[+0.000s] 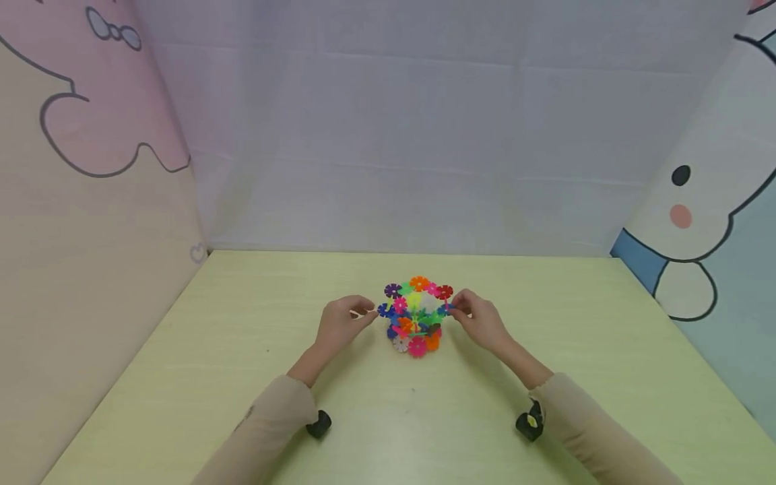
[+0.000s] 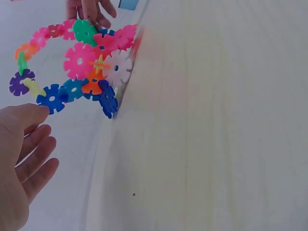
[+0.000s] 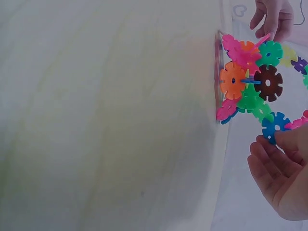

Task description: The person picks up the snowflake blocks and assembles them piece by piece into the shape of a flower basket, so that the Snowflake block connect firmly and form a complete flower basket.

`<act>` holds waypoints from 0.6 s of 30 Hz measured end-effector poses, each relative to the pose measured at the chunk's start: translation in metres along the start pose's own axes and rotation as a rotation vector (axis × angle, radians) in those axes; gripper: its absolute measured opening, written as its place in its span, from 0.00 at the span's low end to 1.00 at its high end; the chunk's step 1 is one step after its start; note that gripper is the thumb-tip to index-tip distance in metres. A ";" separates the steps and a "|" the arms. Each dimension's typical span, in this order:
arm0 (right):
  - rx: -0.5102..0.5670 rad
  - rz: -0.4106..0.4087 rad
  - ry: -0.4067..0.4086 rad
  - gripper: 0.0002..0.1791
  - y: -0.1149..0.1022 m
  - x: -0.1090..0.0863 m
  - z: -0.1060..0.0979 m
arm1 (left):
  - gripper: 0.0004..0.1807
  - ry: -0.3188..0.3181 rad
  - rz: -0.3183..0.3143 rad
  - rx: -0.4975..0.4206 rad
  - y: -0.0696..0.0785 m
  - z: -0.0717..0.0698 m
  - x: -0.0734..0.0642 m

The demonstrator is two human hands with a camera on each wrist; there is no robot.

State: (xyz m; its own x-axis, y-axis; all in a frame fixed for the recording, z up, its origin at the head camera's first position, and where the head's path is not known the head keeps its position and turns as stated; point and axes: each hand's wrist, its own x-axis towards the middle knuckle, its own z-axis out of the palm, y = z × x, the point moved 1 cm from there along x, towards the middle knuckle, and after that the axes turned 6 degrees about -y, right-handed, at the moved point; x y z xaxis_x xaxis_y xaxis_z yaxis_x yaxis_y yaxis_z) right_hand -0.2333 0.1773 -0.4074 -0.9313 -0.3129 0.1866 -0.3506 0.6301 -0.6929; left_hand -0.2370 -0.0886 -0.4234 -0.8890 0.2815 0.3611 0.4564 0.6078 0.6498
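Note:
A many-coloured build of interlocking notched plastic discs (image 1: pixel 417 346) stands on the table in the head view, with a ring of discs spreading out at its top. My right hand (image 1: pixel 481 323) pinches a blue disc (image 3: pixel 275 128) at the right of the ring between thumb and fingers. On the opposite side my left hand (image 1: pixel 344 325) has its thumb at the edge of a dark blue disc (image 2: pixel 51 99). Its other fingers are loosely bent and apart from the thumb in the left wrist view. The far side of the build is partly hidden.
The pale yellow-green table (image 1: pixel 182 377) runs back to a plain light curtain (image 1: pixel 394 135). Printed cartoon panels (image 1: pixel 697 222) flank it on both sides. Black wrist devices (image 1: pixel 319 425) sit at both sleeve cuffs.

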 end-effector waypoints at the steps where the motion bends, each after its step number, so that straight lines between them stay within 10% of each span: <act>1: 0.006 0.003 0.003 0.04 0.000 0.000 0.000 | 0.08 -0.009 -0.018 -0.042 -0.001 0.000 0.002; 18: -0.006 0.018 0.000 0.03 -0.002 0.024 0.007 | 0.07 -0.023 -0.138 -0.110 -0.009 0.004 0.021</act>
State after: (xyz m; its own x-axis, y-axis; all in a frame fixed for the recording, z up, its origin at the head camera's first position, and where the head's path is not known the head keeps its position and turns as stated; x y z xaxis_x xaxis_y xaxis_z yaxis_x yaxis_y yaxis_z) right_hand -0.2545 0.1639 -0.4063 -0.9376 -0.3010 0.1740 -0.3338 0.6398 -0.6922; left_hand -0.2595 -0.0850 -0.4247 -0.9435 0.2191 0.2487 0.3303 0.5574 0.7617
